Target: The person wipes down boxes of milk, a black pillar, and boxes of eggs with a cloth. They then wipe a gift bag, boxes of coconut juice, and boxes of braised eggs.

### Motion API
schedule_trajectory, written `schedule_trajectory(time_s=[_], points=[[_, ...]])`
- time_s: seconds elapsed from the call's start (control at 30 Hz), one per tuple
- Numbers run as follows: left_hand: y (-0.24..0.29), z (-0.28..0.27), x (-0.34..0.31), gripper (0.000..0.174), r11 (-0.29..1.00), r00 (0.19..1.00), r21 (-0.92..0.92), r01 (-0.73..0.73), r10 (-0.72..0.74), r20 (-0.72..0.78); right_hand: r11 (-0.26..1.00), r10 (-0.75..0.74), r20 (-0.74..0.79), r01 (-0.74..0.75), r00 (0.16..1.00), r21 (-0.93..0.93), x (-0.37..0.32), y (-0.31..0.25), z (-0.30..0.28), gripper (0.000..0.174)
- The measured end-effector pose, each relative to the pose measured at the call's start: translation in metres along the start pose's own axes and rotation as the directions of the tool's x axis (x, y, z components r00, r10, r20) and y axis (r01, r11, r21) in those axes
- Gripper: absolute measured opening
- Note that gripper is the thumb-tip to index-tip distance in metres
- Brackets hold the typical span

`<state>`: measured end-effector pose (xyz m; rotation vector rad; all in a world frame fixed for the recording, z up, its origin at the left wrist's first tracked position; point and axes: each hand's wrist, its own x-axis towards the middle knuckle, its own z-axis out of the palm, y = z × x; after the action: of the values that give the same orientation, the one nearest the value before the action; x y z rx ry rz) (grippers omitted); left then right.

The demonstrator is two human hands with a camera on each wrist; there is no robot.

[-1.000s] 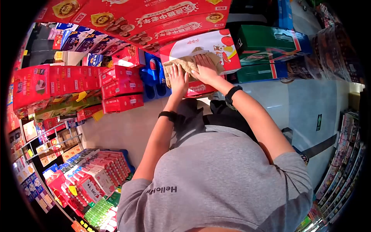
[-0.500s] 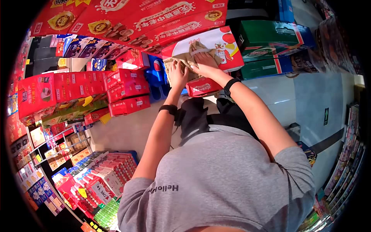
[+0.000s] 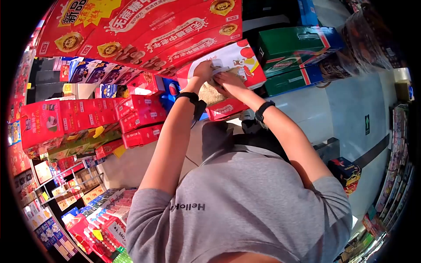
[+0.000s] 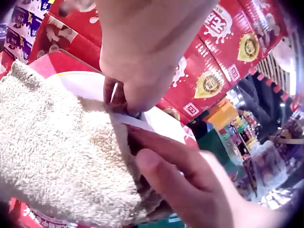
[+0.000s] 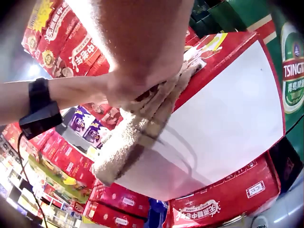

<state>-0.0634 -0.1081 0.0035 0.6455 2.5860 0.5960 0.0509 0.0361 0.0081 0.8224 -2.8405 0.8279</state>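
A tan terry cloth [image 3: 212, 93] lies bunched on a red-and-white carton [image 3: 256, 79], its near edge hanging over the carton's side. A white carrying strap [image 4: 133, 121] crosses the top of the carton, over part of the cloth. My left hand [image 3: 201, 72] reaches down at the strap with curled fingers, pinching it; its fingertips are partly hidden. My right hand [image 3: 231, 83] holds the cloth beside the strap, thumb on the cloth's edge in the left wrist view, fingers tucked in under the strap.
Tall red cartons [image 3: 144, 35] rise behind the hands. Green beer cartons [image 3: 294, 48] stand to the right, with stacked red boxes [image 3: 140, 114] to the left. A red carton [image 5: 223, 194] supports the worked one. Pale floor tiles [image 3: 302, 111] lie at the right.
My left hand has left the cloth's left part and moved up to the strap. My right hand has stayed at the strap, its fingers now gathered on the cloth, which has bunched up.
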Motion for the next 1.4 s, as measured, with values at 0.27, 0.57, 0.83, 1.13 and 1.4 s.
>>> schedule_trajectory(time_s=[0.27,0.57,0.83,1.13,1.4], points=[[-0.066,0.006,0.01,0.02,0.975,0.863,-0.192,0.112,-0.191,-0.468,0.999,0.03,-0.146,-0.034,0.989,-0.022,-0.021,-0.001,0.028,0.042],[-0.051,0.005,-0.048,0.019,0.351,0.72,-0.934,0.065,-0.664,-0.2,0.966,0.235,-0.22,-0.203,0.947,0.16,0.004,0.01,0.0,0.019],[-0.043,0.019,-0.11,0.035,0.911,0.917,-0.297,0.287,-0.35,-0.189,0.986,0.147,-0.35,-0.109,0.925,0.127,0.063,0.065,0.027,0.04],[0.012,0.019,-0.127,0.039,0.86,0.873,-0.155,0.487,-0.487,0.043,0.962,0.271,0.123,-0.265,0.955,-0.061,0.092,0.073,0.011,0.033],[-0.038,0.011,-0.022,0.059,0.675,0.866,-0.737,-0.041,-0.344,-0.363,0.9,0.006,0.122,-0.058,0.993,0.432,0.095,0.072,-0.018,0.029]])
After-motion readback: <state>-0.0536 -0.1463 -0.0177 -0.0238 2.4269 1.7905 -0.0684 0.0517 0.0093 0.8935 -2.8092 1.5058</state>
